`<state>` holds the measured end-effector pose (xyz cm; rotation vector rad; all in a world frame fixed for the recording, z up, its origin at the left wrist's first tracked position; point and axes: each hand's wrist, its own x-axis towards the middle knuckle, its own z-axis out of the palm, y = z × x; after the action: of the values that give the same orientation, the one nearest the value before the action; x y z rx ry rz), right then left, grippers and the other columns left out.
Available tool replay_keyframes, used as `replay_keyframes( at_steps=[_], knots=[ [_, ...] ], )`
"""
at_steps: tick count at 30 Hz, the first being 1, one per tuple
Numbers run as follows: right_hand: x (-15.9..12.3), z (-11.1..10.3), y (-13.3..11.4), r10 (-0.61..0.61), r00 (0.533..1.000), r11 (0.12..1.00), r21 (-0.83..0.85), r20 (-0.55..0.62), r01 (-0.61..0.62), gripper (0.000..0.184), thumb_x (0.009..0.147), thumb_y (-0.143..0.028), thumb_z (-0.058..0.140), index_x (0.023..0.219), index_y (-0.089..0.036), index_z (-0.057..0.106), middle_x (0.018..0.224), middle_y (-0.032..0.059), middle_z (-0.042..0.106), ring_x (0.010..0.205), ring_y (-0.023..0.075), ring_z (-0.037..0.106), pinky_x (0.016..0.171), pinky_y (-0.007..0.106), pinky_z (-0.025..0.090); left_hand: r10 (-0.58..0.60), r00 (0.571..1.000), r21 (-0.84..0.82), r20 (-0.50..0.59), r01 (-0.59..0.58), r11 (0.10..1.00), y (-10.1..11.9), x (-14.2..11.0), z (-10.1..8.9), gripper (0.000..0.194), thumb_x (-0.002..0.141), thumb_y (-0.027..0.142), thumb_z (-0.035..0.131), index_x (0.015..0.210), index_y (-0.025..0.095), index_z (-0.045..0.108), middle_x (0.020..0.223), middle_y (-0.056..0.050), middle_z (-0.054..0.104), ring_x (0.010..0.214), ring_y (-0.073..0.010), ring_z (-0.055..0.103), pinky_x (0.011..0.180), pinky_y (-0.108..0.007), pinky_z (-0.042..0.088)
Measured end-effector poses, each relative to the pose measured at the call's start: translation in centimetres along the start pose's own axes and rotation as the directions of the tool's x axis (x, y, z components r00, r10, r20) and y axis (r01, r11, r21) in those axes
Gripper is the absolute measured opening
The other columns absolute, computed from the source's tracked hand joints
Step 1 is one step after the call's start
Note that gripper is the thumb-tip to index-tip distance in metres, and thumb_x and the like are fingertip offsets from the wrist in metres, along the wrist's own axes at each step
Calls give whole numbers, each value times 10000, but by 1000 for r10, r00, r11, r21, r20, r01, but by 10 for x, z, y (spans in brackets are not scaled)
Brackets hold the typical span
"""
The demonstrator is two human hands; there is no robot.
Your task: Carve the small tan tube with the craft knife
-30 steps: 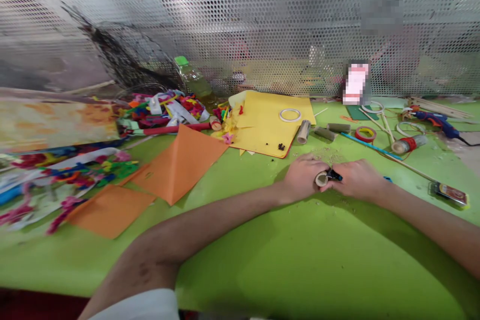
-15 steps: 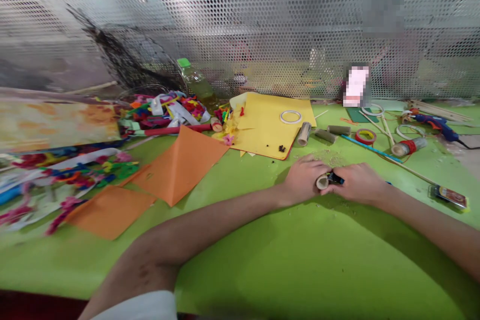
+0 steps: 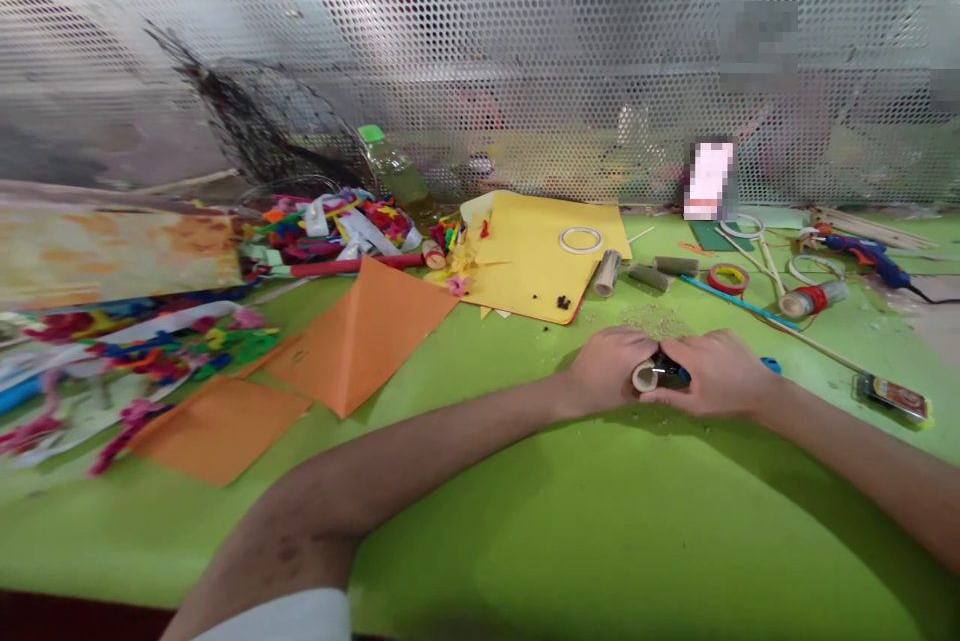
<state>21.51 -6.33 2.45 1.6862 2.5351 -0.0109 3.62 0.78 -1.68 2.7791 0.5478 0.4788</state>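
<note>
Presently | left hand (image 3: 611, 368): clamped round hollow tube (image 3: 637, 381) | right hand (image 3: 716, 373): closed on blue-and-black tool (image 3: 676, 372) at tube's rim | hot-glue gun (image 3: 862, 251): near green surface's (image 3: 637, 531) far edge

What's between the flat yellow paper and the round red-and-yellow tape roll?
In the head view, three short brownish tubes lie between the yellow paper and the tape roll; the end of a thin blue stick lies there too.

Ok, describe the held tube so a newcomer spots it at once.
On the green table, find the left hand, right of centre. The tube is in its grip, pale open end showing; other tubes lie beyond, unheld.
</note>
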Motion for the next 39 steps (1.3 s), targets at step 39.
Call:
replay_keyframes(
  at_steps=[39],
  knots=[
    [2,5,-3,56,998,998,-30,-3,-56,629,919,-709,315,1000,-183,651,881,118,743,749,266,688,576,335,325,-15,997,38,-76,18,999,-1,-1,1,291,812,420,688,911,151,645,861,-74,691,772,-205,614,685,-322,466]
  ],
)
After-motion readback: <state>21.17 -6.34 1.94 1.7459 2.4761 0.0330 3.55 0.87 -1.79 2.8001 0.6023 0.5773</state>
